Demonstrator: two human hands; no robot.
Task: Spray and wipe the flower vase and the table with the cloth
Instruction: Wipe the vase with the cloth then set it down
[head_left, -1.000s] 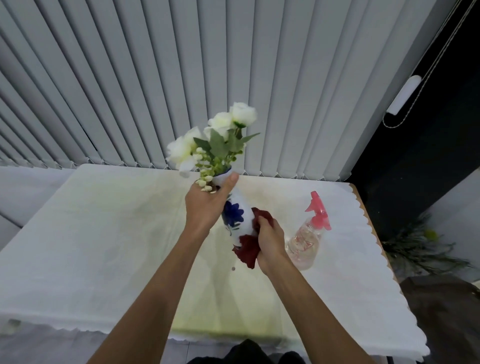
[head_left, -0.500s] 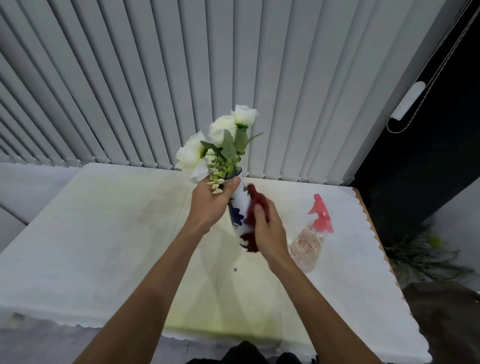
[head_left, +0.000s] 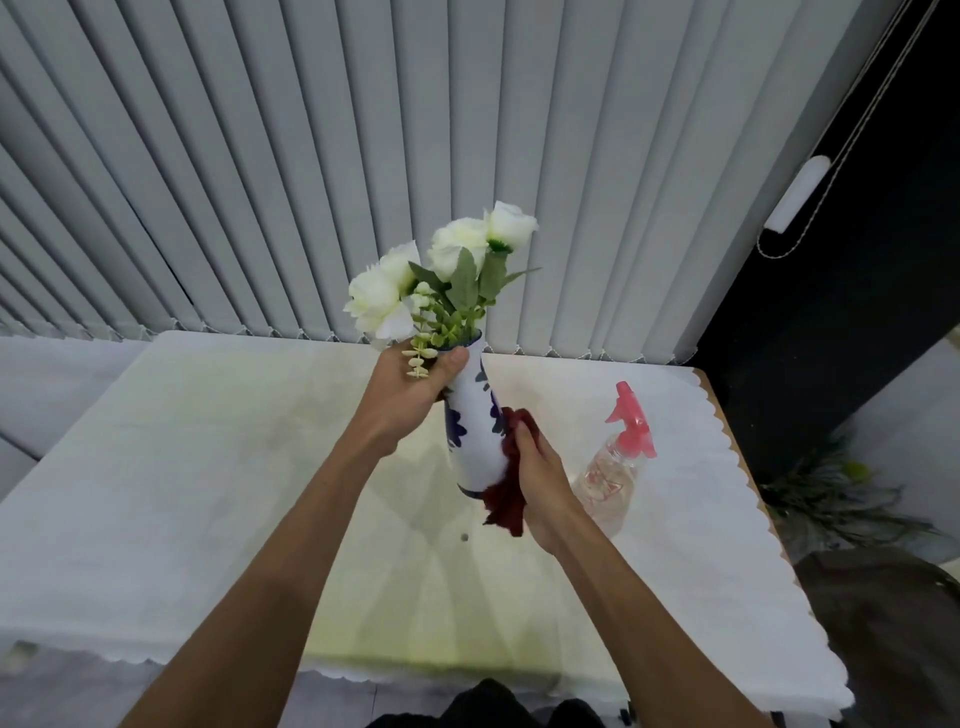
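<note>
My left hand (head_left: 402, 395) grips the neck of a white flower vase (head_left: 475, 436) with blue flower prints, holding it tilted above the table (head_left: 208, 493). White artificial flowers (head_left: 441, 270) with green leaves stick out of its top. My right hand (head_left: 543, 480) presses a dark red cloth (head_left: 506, 483) against the vase's lower right side. The cloth hangs down below the vase's base. A clear spray bottle (head_left: 608, 478) with a pink trigger head stands on the table just right of my right hand.
A white scalloped tablecloth (head_left: 727, 597) covers the table. Grey vertical blinds (head_left: 363, 156) hang behind it. To the right are a dark doorway, a blind cord weight (head_left: 795, 195) and green foliage (head_left: 831, 499) on the floor.
My right hand with the cloth slid up the vase's side and is now back down at its lower part. The vase stands a little more upright in my left hand.
</note>
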